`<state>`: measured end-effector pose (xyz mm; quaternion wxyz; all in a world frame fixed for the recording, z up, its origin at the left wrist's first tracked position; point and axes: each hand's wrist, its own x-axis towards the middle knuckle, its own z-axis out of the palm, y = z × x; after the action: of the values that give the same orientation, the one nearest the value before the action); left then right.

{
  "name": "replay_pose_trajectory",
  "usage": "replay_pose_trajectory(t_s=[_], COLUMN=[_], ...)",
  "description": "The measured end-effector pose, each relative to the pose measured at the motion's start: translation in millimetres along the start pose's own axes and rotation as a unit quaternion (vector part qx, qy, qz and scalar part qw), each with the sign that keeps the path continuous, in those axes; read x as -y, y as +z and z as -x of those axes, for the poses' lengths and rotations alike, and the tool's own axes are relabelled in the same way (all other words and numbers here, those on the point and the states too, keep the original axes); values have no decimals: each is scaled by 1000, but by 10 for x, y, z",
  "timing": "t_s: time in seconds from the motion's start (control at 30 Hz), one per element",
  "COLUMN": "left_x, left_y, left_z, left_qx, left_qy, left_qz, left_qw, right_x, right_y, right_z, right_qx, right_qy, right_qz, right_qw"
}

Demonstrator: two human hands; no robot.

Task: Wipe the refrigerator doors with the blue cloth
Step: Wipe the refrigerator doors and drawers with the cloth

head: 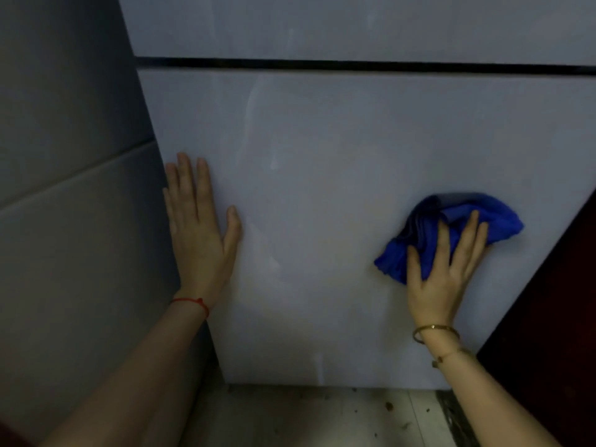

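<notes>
The lower refrigerator door [322, 195] is a pale grey panel filling the middle of the view, with faint streaks on it. A dark gap separates it from the upper door [322, 24]. The crumpled blue cloth [429, 233] lies against the lower door at its right side. My right hand [442, 272] presses the cloth flat to the door with straight, spread fingers. My left hand [200, 227] rests flat on the door near its left edge, fingers straight, holding nothing.
A grey tiled wall [71, 195] stands close on the left of the fridge. A dark red-brown surface [554, 285] borders the fridge on the right. Below the door lies a tiled floor [322, 417] with bits of debris and a metal strip.
</notes>
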<state>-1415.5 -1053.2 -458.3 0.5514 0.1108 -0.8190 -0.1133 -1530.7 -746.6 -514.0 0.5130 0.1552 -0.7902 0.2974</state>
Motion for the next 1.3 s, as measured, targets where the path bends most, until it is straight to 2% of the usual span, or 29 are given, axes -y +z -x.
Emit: replay_pose_trajectory(t_s=[0.13,0.33,0.5,0.63,0.73,0.83,0.97,1.1,1.17,1.3], left_x=[-8,-24,-2,-32,-32,-38,-42,-59,-76,-91], left_y=[8,48,44,60,40,47,42,20,1,-126], left_z=[7,5,33,9,6,9,12,46,142,350], left_qx=[-6,-7,-11,-12,-10,-9,-7,1,9,28], left_qy=[0,-7,-7,-6,-9,-15,-21,-24,-19,-11], left_qz=[-1,-10,-4,0,5,2,7,26,35,32], left_qw=[1000,1000,1000,1000,1000,1000,1000,999,999,999], right_x=[-190,13,-148,-142,53,392,605,542,554,825], right_y=[-38,-59,-30,-56,-101,-106,-18,179,227,-19], right_z=[423,-310,336,252,-237,-662,-664,-118,143,177], right_qx=[52,-34,63,74,31,9,36,99,129,143], right_qy=[46,50,3,24,-25,-110,-235,-372,-374,-269], right_qz=[-5,-24,-8,9,-7,-6,1,12,23,-49], right_qw=[998,998,998,997,999,994,971,923,918,951])
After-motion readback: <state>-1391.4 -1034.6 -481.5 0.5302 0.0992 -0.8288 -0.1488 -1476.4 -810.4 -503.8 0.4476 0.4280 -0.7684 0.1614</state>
